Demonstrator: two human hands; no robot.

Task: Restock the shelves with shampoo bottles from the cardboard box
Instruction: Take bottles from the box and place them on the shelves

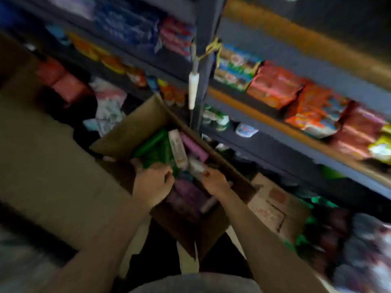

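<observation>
An open cardboard box [127,134] stands on the floor in front of the shelves [264,125]. Green bottles [152,146], a white bottle [178,149] and purple bottles [194,148] lie inside it. Both my hands reach into the box. My left hand [152,185] has its fingers curled round a green bottle near the box's left wall. My right hand [213,180] curls round a pale bottle [195,166] in the middle of the box. The view is blurred, so the grips are not sharp.
The dark shelves hold red snack bags [275,85] on the right and orange and blue packs on the left. A dark upright post [204,66] divides them, with a white handle [193,89] hanging on it. A second carton [273,199] sits right of the box.
</observation>
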